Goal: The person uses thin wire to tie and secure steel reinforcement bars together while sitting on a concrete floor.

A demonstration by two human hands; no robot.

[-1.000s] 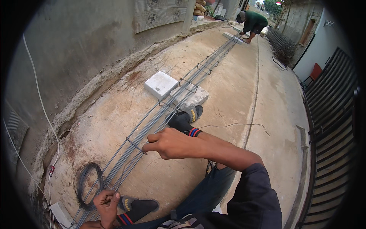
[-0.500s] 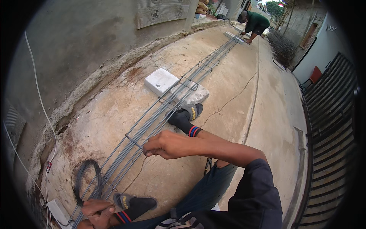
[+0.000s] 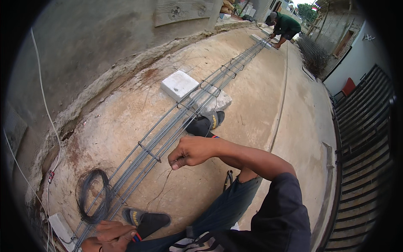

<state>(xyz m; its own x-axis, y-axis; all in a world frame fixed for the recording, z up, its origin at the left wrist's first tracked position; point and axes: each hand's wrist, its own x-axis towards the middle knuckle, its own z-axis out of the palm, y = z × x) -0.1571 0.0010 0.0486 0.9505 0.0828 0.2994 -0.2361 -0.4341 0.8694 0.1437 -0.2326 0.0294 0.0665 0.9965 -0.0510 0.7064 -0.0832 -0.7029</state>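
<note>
In front of me, my right hand (image 3: 191, 152) pinches a thin strand of tie wire (image 3: 164, 187), whose loose end trails down toward the ground. It is just right of a bundle of long steel rebar (image 3: 157, 140) with square stirrups (image 3: 149, 151) around it. At the lower left, my left hand (image 3: 112, 236) is closed over the rebar's near end, beside a coil of dark tie wire (image 3: 93, 196). Its fingers hide what they hold, if anything. The coil leans across the bars.
White blocks (image 3: 179, 85) support the bars near my far foot. Pliers (image 3: 228, 179) show by my knee. A co-worker (image 3: 287, 26) bends over the far end of the rebar. A cable (image 3: 44, 96) runs along the left wall; a barred metal gate (image 3: 365, 168) stands at right.
My right hand has moved slightly right, away from the stirrup, with the wire strand now hanging more visibly. The coil has tilted and shows as a fuller ring.
</note>
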